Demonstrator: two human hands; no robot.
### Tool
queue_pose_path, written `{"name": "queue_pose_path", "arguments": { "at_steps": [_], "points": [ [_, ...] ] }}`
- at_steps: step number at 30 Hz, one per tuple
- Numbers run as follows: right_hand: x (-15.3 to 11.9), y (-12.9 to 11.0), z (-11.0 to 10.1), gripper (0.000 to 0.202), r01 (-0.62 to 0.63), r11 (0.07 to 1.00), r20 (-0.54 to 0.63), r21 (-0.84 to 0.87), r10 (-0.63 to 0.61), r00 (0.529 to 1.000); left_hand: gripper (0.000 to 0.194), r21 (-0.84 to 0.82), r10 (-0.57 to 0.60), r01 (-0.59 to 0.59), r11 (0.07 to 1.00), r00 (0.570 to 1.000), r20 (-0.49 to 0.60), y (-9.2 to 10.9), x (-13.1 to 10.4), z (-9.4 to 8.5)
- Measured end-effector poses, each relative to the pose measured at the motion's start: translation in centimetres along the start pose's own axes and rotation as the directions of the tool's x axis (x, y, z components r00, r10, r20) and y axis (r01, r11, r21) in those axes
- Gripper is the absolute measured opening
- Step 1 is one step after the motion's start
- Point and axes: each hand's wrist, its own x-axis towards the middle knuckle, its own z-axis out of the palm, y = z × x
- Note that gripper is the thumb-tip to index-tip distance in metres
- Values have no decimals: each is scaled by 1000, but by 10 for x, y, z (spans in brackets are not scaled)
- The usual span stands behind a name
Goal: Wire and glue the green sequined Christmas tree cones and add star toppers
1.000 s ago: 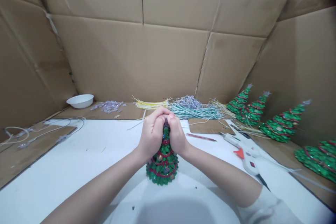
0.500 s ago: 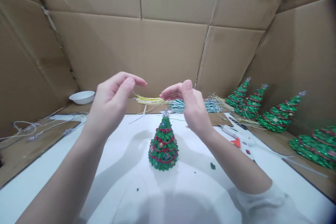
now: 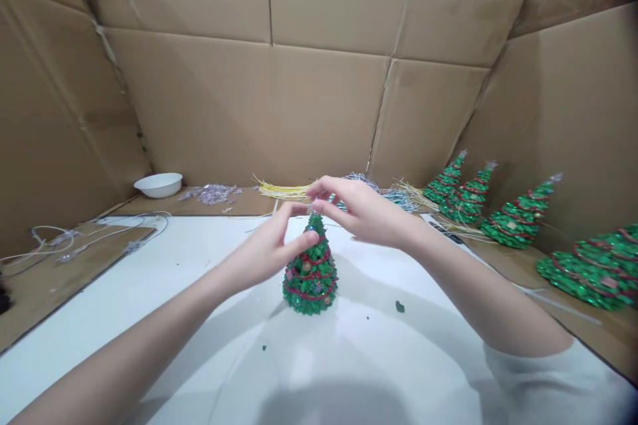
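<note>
A small green Christmas tree (image 3: 310,279) with red garland and small ornaments stands upright on the white tabletop. My right hand (image 3: 361,209) reaches over its tip from the right, thumb and fingers closing around the topper, which is mostly hidden. From the left comes my left hand (image 3: 276,239), its thumb and fingers spread apart. Its thumb lies in front of the tree's upper part, and its fingertips are close to the tip; whether they touch it is unclear.
Several finished trees (image 3: 518,216) line the right side. At the back lie yellow strands (image 3: 284,189), teal strands (image 3: 403,199) and a heap of clear pieces (image 3: 214,194) beside a white bowl (image 3: 158,184). White cords (image 3: 100,239) lie at left. Cardboard walls (image 3: 199,99) enclose the table.
Both hands have come down and inward from above the tree to its tip. The right hand's fingers have closed at the topper. The tree still stands in place.
</note>
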Motion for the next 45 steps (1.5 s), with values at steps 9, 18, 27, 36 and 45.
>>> {"name": "queue_pose_path", "arguments": {
  "at_steps": [9, 18, 27, 36, 45],
  "points": [
    [3, 10, 9, 49, 55, 993, -102, 104, -45, 994, 34, -87, 21, -30, 996, 995, -102, -3, -2, 20],
    [-12, 32, 40, 44, 267, 963, -306, -36, -265, 914, 33, 88, 79, -55, 995, 954, -291, 13, -8, 11],
    [-12, 22, 29, 20, 155, 986, -227, -68, -167, 959, 38, 57, 88, -79, 995, 977, -196, 14, -9, 24],
    [-18, 24, 28, 27, 147, 989, -221, -12, -146, 964, 43, 84, 144, -126, 989, 950, -277, 3, -7, 34],
    [-17, 40, 50, 31, 288, 956, -402, -49, -283, 871, 47, 107, 208, -183, 977, 928, -308, 0, -7, 37]
  ]
}}
